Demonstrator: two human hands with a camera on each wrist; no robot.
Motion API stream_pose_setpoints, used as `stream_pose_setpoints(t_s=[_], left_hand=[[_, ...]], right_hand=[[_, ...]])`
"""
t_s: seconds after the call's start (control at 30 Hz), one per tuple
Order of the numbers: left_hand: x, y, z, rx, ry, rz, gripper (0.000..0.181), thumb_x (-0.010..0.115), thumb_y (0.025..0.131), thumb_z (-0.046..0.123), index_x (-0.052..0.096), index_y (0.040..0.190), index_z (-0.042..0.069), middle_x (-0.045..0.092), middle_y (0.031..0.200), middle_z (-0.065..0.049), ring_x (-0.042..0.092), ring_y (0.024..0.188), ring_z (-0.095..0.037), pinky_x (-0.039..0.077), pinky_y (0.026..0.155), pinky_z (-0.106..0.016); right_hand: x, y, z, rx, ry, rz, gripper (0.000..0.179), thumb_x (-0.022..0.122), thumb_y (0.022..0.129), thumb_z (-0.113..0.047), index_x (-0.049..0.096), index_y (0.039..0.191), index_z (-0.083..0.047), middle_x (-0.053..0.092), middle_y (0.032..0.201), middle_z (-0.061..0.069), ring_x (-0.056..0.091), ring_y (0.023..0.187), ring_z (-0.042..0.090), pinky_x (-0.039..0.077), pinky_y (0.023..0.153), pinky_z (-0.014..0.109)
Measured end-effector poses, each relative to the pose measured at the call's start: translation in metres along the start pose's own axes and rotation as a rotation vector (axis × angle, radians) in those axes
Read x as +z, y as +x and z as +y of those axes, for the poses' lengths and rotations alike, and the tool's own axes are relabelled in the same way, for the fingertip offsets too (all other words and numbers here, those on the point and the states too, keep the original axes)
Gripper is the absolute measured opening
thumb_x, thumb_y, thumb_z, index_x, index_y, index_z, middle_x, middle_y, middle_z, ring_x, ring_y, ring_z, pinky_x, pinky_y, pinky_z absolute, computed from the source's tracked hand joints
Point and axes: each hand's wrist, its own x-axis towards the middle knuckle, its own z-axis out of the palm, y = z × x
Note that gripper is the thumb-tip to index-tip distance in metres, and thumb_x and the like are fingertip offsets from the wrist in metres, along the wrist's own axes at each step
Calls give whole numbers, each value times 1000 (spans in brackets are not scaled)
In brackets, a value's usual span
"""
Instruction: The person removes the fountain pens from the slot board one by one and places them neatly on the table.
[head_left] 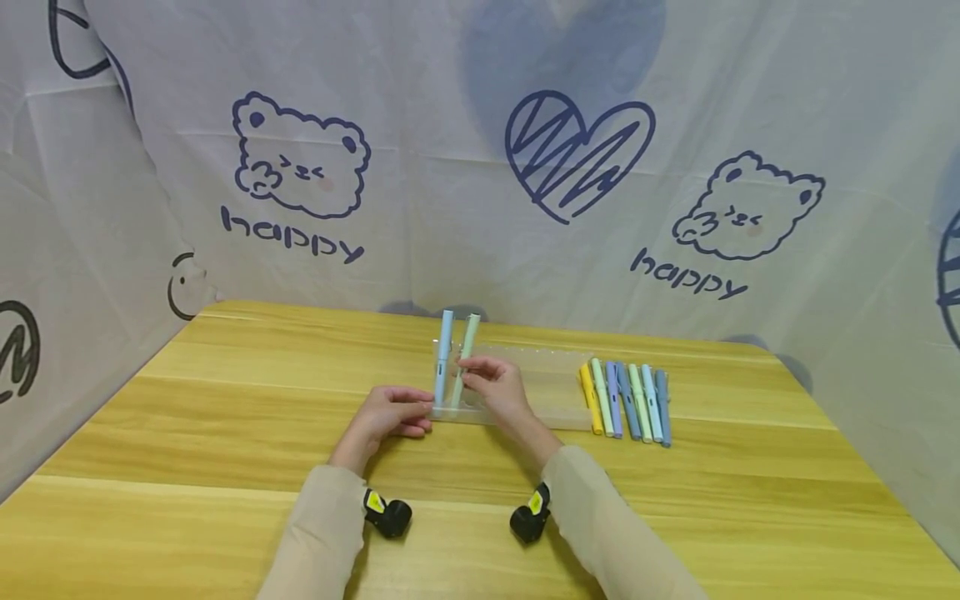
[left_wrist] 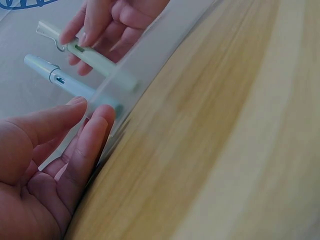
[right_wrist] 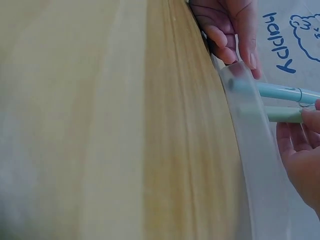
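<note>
A translucent plastic pen case [head_left: 543, 379] with a raised front strip stands on the wooden table. My left hand [head_left: 390, 412] pinches its left front corner between thumb and fingers. At the left end of the case a light blue pen [head_left: 445, 337] stands upright, its lower end behind the front strip. Just right of it, my right hand [head_left: 501, 390] holds a pale green pen [head_left: 471, 333] between thumb and fingers. In the left wrist view, the green pen's [left_wrist: 102, 64] lower end also sits behind the strip, and its metal clip shows near the top.
To the right of the case lies a row of several capped pens, with a yellow pen [head_left: 590, 398] at its left end and a dark blue pen [head_left: 663, 408] at its right. A white printed cloth [head_left: 435, 208] hangs behind the table [head_left: 225, 417].
</note>
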Motion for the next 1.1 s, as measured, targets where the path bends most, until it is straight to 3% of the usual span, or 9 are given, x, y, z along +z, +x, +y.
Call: stream_pose_setpoints(t_s=[0.1, 0.27, 0.53, 0.83, 1.1], left_hand=[[0, 0, 0, 0, -3, -1, 27, 57, 85, -2, 54, 107, -16, 63, 70, -10, 61, 56, -13, 54, 54, -22], [0, 0, -1, -1, -1, -1, 26, 57, 85, -2, 54, 107, -15, 63, 70, -10, 61, 57, -13, 54, 54, -22], [-1, -1, 0, -4, 9, -5, 28, 58, 85, -1, 54, 108, -15, 64, 72, -10, 61, 58, -13, 54, 55, -23], [-1, 1, -1, -17, 14, 10, 25, 57, 85, -2, 55, 107, -13, 64, 71, -10, 61, 58, -13, 54, 55, -23], [0, 2, -3, 9, -6, -5, 26, 56, 84, -4, 54, 107, -16, 63, 68, -8, 61, 56, -12, 54, 54, -22]], right_hand=[[0, 0, -2, -65, -6, 13, 17, 54, 77, 19, 55, 94, 20, 59, 99, 29, 62, 83, 29, 54, 68, 24], [0, 1, -9, -153, -24, 11, 17, 55, 77, 19, 54, 94, 21, 56, 95, 36, 62, 73, 11, 54, 68, 27], [-5, 2, -19, -164, -24, 24, 17, 57, 77, 17, 57, 94, 18, 60, 88, 29, 61, 70, 9, 54, 66, 25], [-18, -1, -22, -152, -21, 19, 23, 59, 75, 18, 54, 97, 21, 50, 115, 22, 60, 74, 7, 55, 65, 28], [-33, -2, -24, -173, -9, 16, 24, 59, 75, 18, 53, 98, 21, 60, 89, 25, 61, 68, 10, 56, 61, 33]])
